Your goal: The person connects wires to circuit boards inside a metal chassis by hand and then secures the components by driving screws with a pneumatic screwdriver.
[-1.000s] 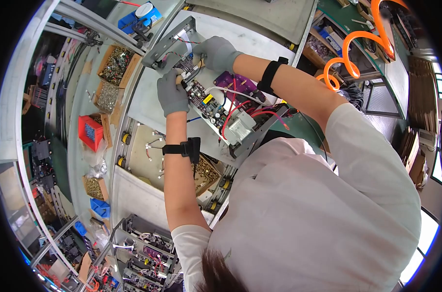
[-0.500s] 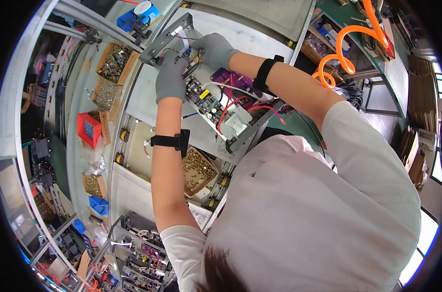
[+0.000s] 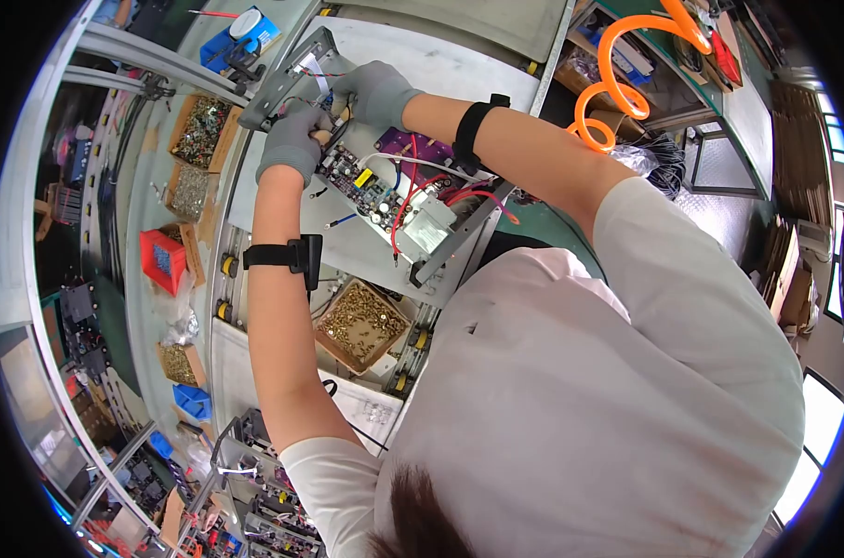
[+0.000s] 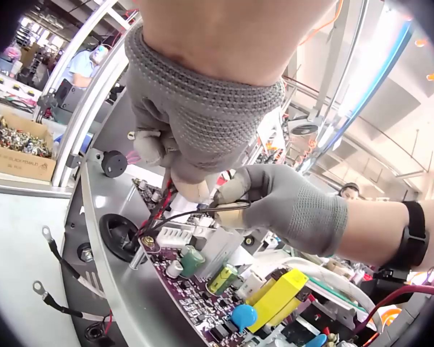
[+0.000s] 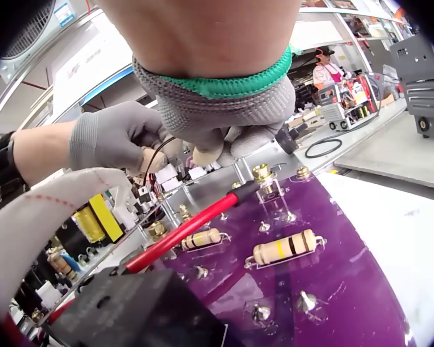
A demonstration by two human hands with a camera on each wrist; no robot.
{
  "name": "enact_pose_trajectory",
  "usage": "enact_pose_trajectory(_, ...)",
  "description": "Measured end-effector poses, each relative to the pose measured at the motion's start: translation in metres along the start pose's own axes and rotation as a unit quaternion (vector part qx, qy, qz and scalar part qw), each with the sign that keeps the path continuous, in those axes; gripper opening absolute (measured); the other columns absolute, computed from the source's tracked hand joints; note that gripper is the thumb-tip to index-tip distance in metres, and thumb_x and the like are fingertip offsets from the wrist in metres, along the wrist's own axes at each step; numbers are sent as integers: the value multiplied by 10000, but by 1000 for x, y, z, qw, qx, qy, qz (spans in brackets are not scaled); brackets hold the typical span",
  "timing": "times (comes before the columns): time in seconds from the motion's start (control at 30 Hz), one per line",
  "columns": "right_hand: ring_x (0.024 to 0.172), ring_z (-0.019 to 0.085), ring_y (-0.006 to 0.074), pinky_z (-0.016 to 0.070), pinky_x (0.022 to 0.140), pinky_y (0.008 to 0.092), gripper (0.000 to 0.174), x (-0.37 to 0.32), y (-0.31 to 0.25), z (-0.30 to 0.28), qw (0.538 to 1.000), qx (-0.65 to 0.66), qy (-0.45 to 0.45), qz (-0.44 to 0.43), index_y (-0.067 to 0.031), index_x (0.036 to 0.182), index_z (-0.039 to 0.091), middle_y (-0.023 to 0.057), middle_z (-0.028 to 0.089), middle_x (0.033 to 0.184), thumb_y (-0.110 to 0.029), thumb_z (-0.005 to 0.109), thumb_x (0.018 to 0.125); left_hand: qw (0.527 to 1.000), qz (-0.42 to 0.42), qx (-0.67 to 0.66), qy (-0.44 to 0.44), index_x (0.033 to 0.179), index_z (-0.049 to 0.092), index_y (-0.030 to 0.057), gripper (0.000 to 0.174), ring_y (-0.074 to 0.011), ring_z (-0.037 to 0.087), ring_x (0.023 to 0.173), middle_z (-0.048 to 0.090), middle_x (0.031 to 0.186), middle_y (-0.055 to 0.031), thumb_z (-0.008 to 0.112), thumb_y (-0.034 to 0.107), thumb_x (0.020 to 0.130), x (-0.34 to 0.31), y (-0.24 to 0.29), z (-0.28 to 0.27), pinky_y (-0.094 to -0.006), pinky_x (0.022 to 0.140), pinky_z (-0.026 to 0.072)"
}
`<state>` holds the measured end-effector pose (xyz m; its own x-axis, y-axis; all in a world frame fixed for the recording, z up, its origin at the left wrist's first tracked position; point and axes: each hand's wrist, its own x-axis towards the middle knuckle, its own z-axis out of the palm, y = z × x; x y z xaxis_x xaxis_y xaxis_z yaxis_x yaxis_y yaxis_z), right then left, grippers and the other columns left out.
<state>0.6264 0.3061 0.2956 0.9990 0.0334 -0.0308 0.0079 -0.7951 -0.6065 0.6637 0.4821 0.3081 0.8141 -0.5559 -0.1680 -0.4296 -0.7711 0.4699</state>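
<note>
Red plastic forms the bin (image 3: pixel 163 263) at your left in the head view. Right of it, your left hand (image 3: pixel 290 138) bends its gloved fingers near the end of the metal frame (image 3: pixel 278 86) on the worktop (image 3: pixel 478 70); whether it grips anything, I cannot tell. The left wrist view alone shows clearly the red wire (image 4: pixel 165 202) by those fingertips. Next comes the circuit board (image 3: pixel 371 191), lying in the frame just beside both your hands. Your right hand (image 3: pixel 375 93), thumb and finger nearly together, pinches the dark wire (image 4: pixel 192 214). Farther right is the purple board (image 3: pixel 391 141); only the right wrist view reveals its striped resistors (image 5: pixel 284 248) plainly. Rightmost hangs the orange hose (image 3: pixel 607 65).
</note>
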Motion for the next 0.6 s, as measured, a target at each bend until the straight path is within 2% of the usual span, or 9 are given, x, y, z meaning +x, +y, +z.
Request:
enact_pose_trajectory(0.07,751,625,256,496,713,332,236,-2,-2,-2,1000,-6,-1,2,-209,824,712,65,661,796,-51,607,684,1000,13,12,-15,900,616,112,138,-341,603,814,626,842,-160,611,86,765,-4,1,0,-399,698,461)
enact_pose_trajectory(0.13,757,627,255,494,718,332,241,-3,-4,-7,1000,14,-18,1,-203,836,712,64,662,800,-49,607,685,998,12,16,51,913,620,117,156,-342,604,823,631,848,-163,602,67,767,-7,1,0,-390,696,464)
enact_pose_trajectory(0.27,775,629,250,494,723,331,234,0,1,0,1000,4,-13,-6,-196,838,712,67,663,808,-52,608,686,998,11,13,65,926,622,118,166,-352,600,815,640,876,-161,590,55,777,-2,-24,12,-391,696,465)
enact_pose_trajectory(0.37,799,629,252,491,734,339,233,5,2,-4,999,23,-13,-18,-190,846,711,72,665,808,-55,606,687,993,-28,-62,96,944,631,106,179,-294,628,784,660,886,-135,579,31,790,-17,-23,11,-361,704,475)
enact_pose_trajectory(0.43,834,623,271,492,755,348,270,9,-9,-20,991,-35,-122,-34,-202,905,698,83,652,918,-71,608,687,967,-71,-170,174,962,637,72,198,-196,636,761,675,870,-100,563,-8,797,-34,-16,9,-312,710,478)
enact_pose_trajectory(0.47,834,623,271,492,755,348,270,7,-20,-30,991,-36,-121,-41,-202,905,698,83,652,918,-71,608,687,954,-63,-210,203,961,643,47,205,-138,621,764,675,850,-83,555,-35,794,-35,-32,19,-271,712,475)
enact_pose_trajectory(0.53,869,618,291,493,777,360,349,-6,-56,-51,977,-135,-156,-54,-205,1015,660,100,611,1003,-99,624,685,938,-58,-243,241,964,613,36,200,-157,621,771,659,849,-86,563,-39,786,-42,-35,26,-267,707,477)
enact_pose_trajectory(0.57,869,618,291,493,777,360,349,-2,-60,-43,975,-140,-161,-67,-205,1015,660,100,611,1003,-99,624,685,931,-55,-253,257,968,599,35,201,-160,619,772,653,847,-85,568,-38,783,-46,-31,28,-267,705,478)
enact_pose_trajectory(0.6,881,617,299,495,780,369,378,-1,-62,-28,969,-152,-144,-131,-197,1053,637,111,583,1032,-121,638,683,926,-48,-265,266,973,565,29,209,-160,614,767,645,838,-84,584,-36,776,-50,-25,27,-275,693,480)
